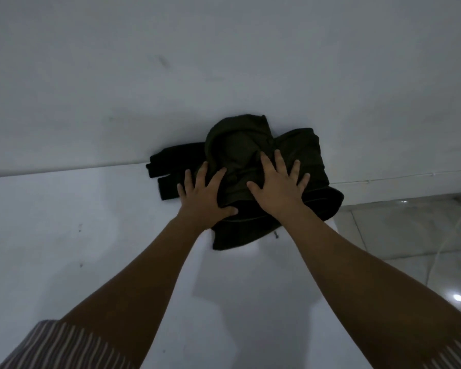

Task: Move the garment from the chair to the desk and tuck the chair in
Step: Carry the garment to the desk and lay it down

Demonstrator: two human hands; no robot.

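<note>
While both my left hand (pixel 205 194) and right hand (pixel 277 182) press flat, fingers splayed, gripping nothing, garment (pixel 250 145) overhangs the desk (pixel 64 235) corner — might slide.

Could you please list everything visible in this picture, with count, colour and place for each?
garment: one, black, bundled at the desk's far edge against the wall
desk: one, white, foreground
wall: one, white, behind the desk
floor: grey glossy tiles, right of the desk
cable: one, white, on the floor at right
striped sleeves: two, bottom corners
left hand: flat, fingers spread on the garment
right hand: flat, fingers spread on the garment
</note>
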